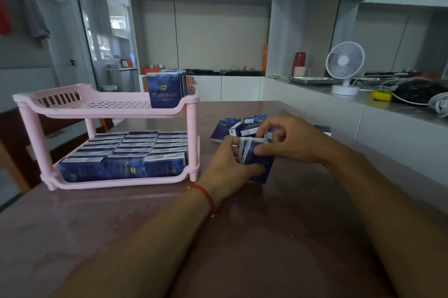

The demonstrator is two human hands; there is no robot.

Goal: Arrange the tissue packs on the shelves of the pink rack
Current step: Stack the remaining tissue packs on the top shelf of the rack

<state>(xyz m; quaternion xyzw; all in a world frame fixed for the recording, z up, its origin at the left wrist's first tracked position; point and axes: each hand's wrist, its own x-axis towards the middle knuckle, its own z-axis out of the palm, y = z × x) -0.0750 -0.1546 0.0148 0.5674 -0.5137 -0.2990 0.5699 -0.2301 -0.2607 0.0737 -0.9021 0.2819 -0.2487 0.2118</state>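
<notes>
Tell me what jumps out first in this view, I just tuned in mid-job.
The pink rack stands at the left of the table: its lower shelf is packed with blue tissue packs, while the top shelf holds only a few upright packs at its right end. Right of it, the left hand and right hand grip a bundle of packs before a loose pile.
</notes>
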